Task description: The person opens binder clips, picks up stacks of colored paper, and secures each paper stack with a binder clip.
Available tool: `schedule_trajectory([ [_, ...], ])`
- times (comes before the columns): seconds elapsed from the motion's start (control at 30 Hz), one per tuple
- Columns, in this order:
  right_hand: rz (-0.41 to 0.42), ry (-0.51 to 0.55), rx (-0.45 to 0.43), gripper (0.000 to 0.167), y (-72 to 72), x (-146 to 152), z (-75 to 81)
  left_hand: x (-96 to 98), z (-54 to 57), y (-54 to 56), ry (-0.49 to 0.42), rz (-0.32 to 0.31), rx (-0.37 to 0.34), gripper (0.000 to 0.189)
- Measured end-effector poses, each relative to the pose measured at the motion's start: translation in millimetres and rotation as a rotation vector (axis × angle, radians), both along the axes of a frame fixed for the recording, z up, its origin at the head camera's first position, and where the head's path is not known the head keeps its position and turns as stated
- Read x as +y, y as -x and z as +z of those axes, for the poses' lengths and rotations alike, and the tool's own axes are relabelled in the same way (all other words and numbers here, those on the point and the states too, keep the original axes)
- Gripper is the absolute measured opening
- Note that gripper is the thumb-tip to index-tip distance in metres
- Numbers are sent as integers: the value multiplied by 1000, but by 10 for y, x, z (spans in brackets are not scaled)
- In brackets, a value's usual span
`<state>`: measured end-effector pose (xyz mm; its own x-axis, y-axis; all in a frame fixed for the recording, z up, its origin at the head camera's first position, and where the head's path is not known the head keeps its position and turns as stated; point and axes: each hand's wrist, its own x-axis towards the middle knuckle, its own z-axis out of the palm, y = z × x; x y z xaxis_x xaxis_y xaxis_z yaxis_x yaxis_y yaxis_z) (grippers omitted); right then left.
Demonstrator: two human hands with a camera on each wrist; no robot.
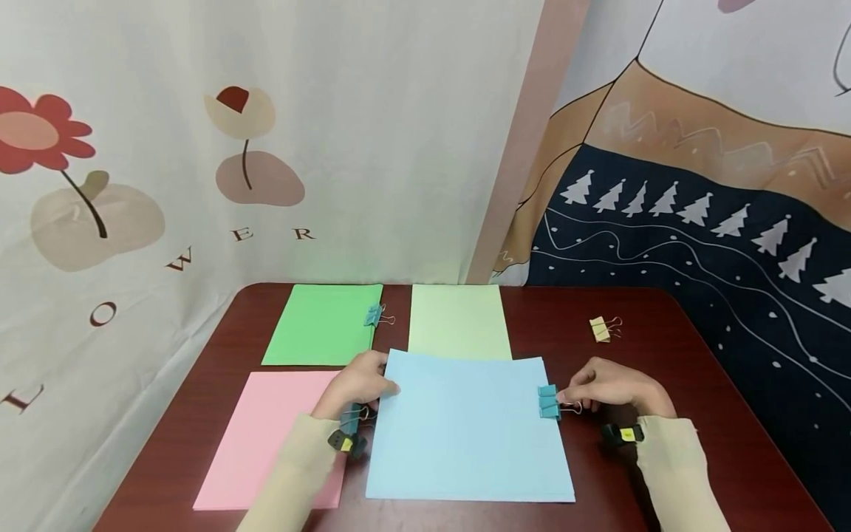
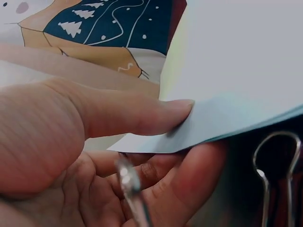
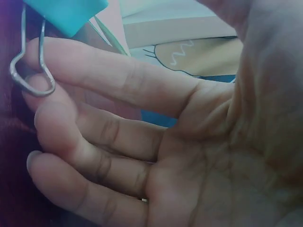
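Observation:
A stack of light blue paper [image 1: 468,432] lies before me, its far left corner raised. My left hand [image 1: 362,384] pinches that corner, thumb [image 2: 165,116] on top and fingers beneath. On the stack's right edge sits a teal binder clip [image 1: 548,403]. My right hand [image 1: 614,384] holds this clip at its side, fingertips right at the wire handle [image 3: 45,71]; the thumb tip is outside the right wrist view. Beneath my left wrist, another teal binder clip [image 1: 349,420] is at the right edge of the pink paper [image 1: 266,432], partly hidden by the sleeve.
Green paper [image 1: 322,325] with a teal clip [image 1: 374,315] on its right edge lies at the back left. Pale green paper [image 1: 459,318] lies behind the blue stack. A yellow binder clip [image 1: 600,329] rests at the back right. Curtains hang behind the table [image 1: 638,303].

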<state>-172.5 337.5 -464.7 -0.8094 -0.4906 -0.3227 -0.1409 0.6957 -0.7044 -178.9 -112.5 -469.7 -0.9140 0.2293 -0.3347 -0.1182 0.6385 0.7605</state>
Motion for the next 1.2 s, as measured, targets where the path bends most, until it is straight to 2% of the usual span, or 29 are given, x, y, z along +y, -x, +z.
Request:
schedule_trajectory([
  [0.1, -8, -19, -8, 36, -12, 3, 21, 22, 5, -11, 29, -6, -14, 31],
  [0.27, -27, -52, -36, 34, -39, 7, 65, 47, 29, -44, 117, -31, -54, 20],
  [0.37, -52, -75, -50, 35, -58, -4, 91, 50, 43, -67, 167, -47, -61, 30],
  [0.47, -66, -88, -53, 34, -71, -22, 105, 49, 52, -82, 210, -53, -38, 37],
  [0.7, -103, -114, -45, 28, -103, -67, 115, 44, 47, -72, 326, -47, 39, 38],
  [0.87, -147, -150, -48, 27, -93, -74, 158, 24, 105, -25, 349, -23, 81, 49],
  [0.97, -162, -137, -36, 30, -84, -50, 184, 15, 146, -11, 340, 4, 88, 54],
  [1.07, -188, -119, 26, 33, -69, -5, 196, 5, 179, -20, 328, 35, 103, 54],
  [1.2, -250, -128, 198, 44, -69, 50, 211, 0, 179, -37, 261, 79, 113, 53],
])
